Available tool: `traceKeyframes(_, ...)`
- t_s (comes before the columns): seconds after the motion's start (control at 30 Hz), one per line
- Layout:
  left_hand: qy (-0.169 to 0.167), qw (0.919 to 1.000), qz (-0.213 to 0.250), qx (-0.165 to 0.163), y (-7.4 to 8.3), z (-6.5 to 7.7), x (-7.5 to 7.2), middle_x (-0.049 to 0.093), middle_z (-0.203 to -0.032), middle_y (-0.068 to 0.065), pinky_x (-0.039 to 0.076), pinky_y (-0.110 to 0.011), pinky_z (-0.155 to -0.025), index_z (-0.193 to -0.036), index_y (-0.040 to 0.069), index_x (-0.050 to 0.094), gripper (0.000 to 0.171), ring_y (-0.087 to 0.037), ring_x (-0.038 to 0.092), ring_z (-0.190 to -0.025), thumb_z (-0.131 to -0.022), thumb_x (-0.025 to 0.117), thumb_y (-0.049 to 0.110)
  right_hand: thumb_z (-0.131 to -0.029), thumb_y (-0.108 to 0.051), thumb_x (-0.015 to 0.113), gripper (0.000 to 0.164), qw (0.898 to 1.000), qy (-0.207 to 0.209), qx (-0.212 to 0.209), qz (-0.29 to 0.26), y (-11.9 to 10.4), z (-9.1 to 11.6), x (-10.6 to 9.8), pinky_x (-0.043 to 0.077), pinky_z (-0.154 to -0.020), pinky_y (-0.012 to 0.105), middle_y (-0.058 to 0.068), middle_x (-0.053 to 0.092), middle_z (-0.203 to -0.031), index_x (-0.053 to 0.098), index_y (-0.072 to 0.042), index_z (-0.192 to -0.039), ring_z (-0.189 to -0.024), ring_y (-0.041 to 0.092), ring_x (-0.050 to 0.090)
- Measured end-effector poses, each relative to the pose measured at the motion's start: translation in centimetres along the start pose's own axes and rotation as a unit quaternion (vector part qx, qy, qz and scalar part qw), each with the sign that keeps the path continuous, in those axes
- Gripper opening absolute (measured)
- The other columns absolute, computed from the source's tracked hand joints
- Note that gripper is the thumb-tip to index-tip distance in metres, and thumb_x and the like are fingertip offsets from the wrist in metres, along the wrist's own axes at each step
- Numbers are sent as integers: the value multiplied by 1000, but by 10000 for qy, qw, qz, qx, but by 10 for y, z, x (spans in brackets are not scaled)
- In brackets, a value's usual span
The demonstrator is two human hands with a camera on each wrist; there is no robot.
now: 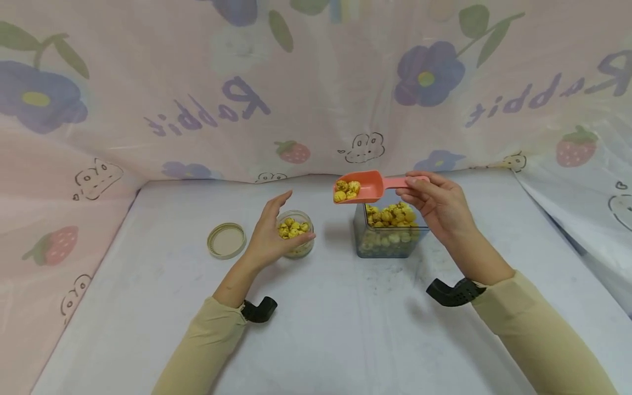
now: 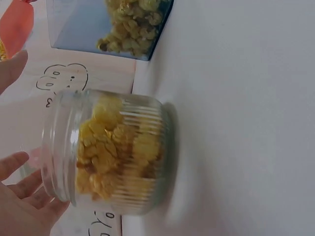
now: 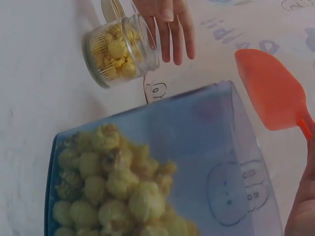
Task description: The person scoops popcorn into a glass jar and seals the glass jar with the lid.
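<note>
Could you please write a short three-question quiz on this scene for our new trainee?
1. Which hand grips the orange scoop?
2. Either-or: is the round lid on the glass jar or on the table?
3. Fill in: in the head view, the bluish tub stands to the ___ of the jar.

Key:
1. The right hand.
2. On the table, beside the jar.
3. Right.

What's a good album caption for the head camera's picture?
Scoop of popcorn in the right hand, near the clear tub; left hand beside the open jar.
</note>
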State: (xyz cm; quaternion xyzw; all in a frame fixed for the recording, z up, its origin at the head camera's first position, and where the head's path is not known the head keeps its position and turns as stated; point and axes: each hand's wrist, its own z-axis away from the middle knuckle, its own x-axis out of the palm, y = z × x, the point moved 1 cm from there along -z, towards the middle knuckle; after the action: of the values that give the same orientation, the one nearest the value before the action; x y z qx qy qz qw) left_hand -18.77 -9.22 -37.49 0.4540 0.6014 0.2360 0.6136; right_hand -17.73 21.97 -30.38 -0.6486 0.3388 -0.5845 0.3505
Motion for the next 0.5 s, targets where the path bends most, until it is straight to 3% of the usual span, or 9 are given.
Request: traceKeyframes(0.5, -108, 9999, -103, -12, -16, 8, -6, 28, -153, -12, 26, -57, -113, -150, 16, 28, 97, -31, 28, -141, -73, 84, 31, -92, 1, 60, 9, 9994, -167, 289, 85, 14, -9, 22, 58, -69, 24, 10, 71, -80, 68, 2, -94, -68, 17, 72)
